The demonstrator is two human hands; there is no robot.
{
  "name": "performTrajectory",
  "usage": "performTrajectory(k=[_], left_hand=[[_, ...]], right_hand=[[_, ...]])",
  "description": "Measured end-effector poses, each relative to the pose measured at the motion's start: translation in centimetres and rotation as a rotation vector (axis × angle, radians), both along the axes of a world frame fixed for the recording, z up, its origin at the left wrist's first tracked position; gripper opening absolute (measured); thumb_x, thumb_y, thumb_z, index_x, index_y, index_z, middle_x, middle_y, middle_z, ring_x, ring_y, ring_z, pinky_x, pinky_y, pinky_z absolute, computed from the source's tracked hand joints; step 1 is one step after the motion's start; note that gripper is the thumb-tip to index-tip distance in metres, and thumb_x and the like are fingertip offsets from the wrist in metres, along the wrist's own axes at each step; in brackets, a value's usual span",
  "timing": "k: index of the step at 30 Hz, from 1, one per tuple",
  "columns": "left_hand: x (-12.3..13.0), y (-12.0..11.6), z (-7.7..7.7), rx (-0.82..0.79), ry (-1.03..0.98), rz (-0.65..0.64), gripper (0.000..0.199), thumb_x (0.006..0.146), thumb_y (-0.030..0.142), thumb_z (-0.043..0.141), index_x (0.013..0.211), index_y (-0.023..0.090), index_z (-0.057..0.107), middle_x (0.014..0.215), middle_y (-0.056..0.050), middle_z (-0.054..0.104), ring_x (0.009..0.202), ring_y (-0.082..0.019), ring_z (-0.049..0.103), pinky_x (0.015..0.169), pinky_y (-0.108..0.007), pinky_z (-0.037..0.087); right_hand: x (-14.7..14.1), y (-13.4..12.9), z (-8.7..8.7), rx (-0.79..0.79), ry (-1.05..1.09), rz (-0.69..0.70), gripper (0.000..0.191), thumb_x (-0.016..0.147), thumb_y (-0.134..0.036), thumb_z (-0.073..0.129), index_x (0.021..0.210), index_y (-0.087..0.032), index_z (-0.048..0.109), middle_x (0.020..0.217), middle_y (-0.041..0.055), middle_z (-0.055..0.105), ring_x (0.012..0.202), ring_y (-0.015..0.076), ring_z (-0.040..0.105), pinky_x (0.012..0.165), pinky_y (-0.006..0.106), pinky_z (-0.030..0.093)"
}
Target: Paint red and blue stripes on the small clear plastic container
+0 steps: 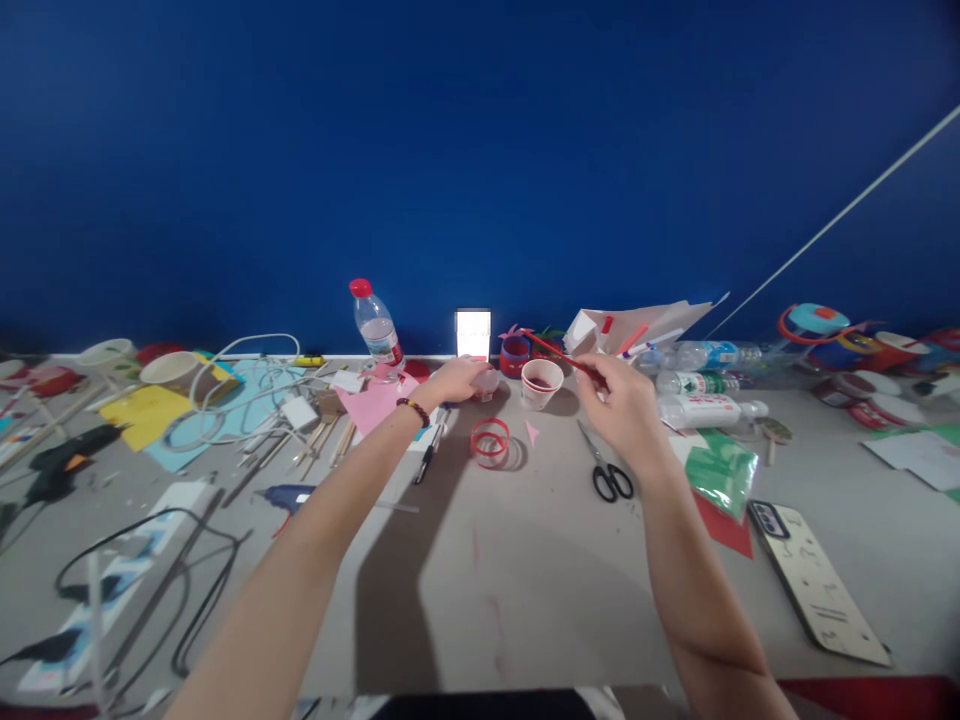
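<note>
Toward the back of the table, my left hand (459, 380), with a beaded bracelet at the wrist, has its fingers closed on a small clear plastic cup (486, 384). My right hand (616, 400) pinches a slim red stick (553, 348), which slants up to the left; whether it is a brush or a pencil I cannot tell. Beneath the stick stands a white paper cup (536, 395) with red inside. A red ring-shaped band (490, 443) and a pink paper scrap (532, 432) lie in front. Black-handled scissors (609, 474) rest below my right hand.
A lit screen (473, 332) leans against the blue wall. Left are a red-capped bottle (377, 325), a blue glue gun (289, 497), a power strip (127, 580) and tangled cables. On the right lie several plastic bottles (705, 410), a green packet (721, 468) and a phone (817, 585).
</note>
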State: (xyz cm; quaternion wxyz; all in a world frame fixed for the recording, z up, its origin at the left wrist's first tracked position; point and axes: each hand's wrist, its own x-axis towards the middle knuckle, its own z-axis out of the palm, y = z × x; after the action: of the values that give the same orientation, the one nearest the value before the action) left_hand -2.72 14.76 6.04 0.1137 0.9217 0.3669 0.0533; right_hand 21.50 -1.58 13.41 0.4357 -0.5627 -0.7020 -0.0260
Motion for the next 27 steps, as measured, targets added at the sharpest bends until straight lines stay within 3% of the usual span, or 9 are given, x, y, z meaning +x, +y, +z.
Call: performTrajectory(k=[7,10,15,23,27], left_hand=[[-0.1,0.5,0.3,-0.049,-0.006,-0.061,0.051,0.084,0.023,0.062,0.134,0.022,0.054,0.133,-0.011,0.062,0.127,-0.027,0.056,0.102,-0.034,0.046],[0.2,0.1,0.8,-0.035,0.060,-0.037,0.055,0.084,0.023,0.063,0.138,0.022,0.051,0.133,-0.011,0.063,0.126,-0.028,0.056,0.100,-0.034,0.046],[1.2,-1.5,1.1,0.060,0.077,0.076,0.046,0.089,0.034,0.062,0.131,0.016,0.056,0.130,-0.016,0.065,0.121,-0.032,0.057,0.098,-0.039,0.046],[2.6,-1.7,-0.2,0.071,-0.035,0.113,0.048,0.087,0.046,0.064,0.124,0.016,0.058,0.117,-0.015,0.070,0.112,-0.032,0.060,0.095,-0.041,0.047],[2.0,-0.6,-1.2,0.001,-0.141,0.109,0.058,0.083,0.051,0.068,0.132,0.021,0.057,0.125,-0.011,0.069,0.118,-0.031,0.061,0.099,-0.039,0.048]], right_hand=[[0.2,0.1,-0.1,-0.001,-0.005,0.004,0.020,0.094,-0.022,0.050,0.102,-0.020,0.067,0.094,0.0076,0.073,0.078,0.0200,0.066,0.072,0.034,0.052],[0.1,0.1,0.0,0.008,-0.006,0.011,0.019,0.093,-0.021,0.050,0.102,-0.021,0.067,0.093,0.0072,0.073,0.078,0.0198,0.066,0.072,0.033,0.052],[0.1,0.1,-0.1,0.010,-0.012,0.014,0.019,0.093,-0.020,0.050,0.102,-0.020,0.067,0.093,0.0069,0.073,0.078,0.0193,0.066,0.072,0.033,0.052],[0.1,0.1,0.0,0.003,-0.019,0.017,0.018,0.093,-0.021,0.050,0.101,-0.021,0.067,0.093,0.0074,0.073,0.076,0.0198,0.066,0.071,0.034,0.053],[0.1,0.1,0.0,-0.002,-0.020,0.018,0.019,0.094,-0.022,0.049,0.102,-0.021,0.067,0.093,0.0078,0.073,0.077,0.0203,0.067,0.071,0.034,0.053]])
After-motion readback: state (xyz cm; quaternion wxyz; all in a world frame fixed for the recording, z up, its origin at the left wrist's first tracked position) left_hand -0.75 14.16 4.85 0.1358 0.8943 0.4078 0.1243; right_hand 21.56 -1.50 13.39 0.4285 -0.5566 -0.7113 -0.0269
